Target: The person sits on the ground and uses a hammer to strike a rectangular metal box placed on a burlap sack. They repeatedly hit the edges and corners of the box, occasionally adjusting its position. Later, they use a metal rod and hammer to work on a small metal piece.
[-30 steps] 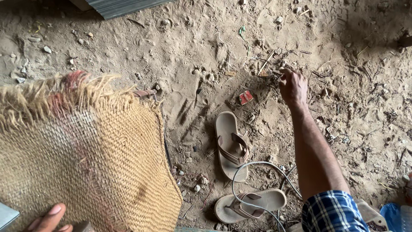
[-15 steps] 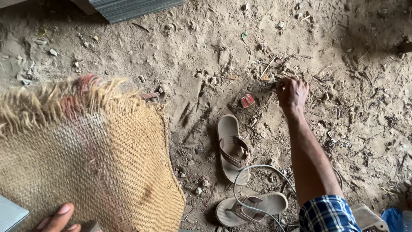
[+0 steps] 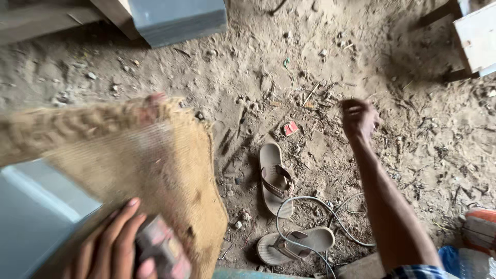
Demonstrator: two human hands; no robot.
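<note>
Head view shows the left hand (image 3: 116,243) at bottom left, fingers wrapped round a small blurred pinkish packet (image 3: 164,252) against the burlap sack (image 3: 155,165). The right hand (image 3: 358,119) hovers over the sandy ground (image 3: 413,93), fingers curled shut; whether it grips anything cannot be told. A small red wrapper (image 3: 290,128) lies near a tan sandal (image 3: 275,178)

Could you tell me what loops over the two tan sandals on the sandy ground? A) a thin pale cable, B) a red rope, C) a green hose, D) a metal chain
A: a thin pale cable curves from the upright tan sandal down across the second tan sandal lying sideways below it, just left of the person's outstretched right forearm, on the sandy ground.
</note>
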